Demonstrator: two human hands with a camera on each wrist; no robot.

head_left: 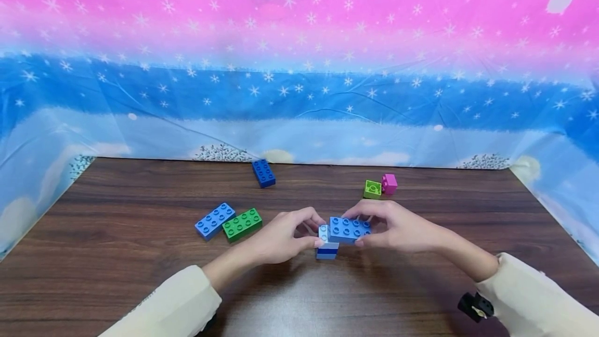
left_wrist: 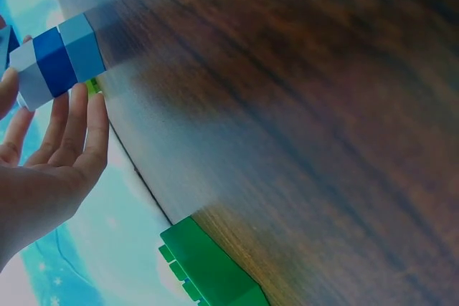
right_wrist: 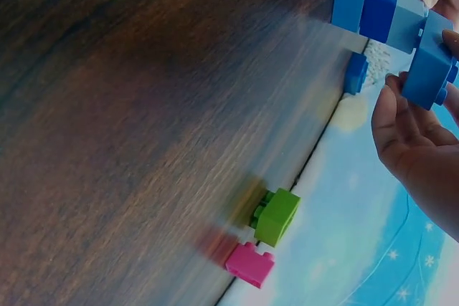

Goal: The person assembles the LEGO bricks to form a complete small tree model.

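Observation:
A small stack of building bricks [head_left: 327, 251] stands on the table, pale blue on top, dark blue in the middle and mid-blue below. My left hand [head_left: 287, 235] holds the stack from the left, its thumb by the pale brick [left_wrist: 32, 77]. From the right, my right hand [head_left: 398, 227] pinches a long blue brick [head_left: 350, 229] between thumb and fingers. In the right wrist view this long brick [right_wrist: 430, 62] overlaps the stack's top and juts out to one side; whether its studs are fully seated, I cannot tell.
Left of the hands, a blue brick [head_left: 215, 221] and a green brick [head_left: 242, 224] lie side by side. A dark blue brick [head_left: 264, 173] lies near the back edge. Behind the right hand are a lime brick [head_left: 372, 189] and a pink brick [head_left: 389, 184]. A patterned cloth [head_left: 299, 92] borders the table.

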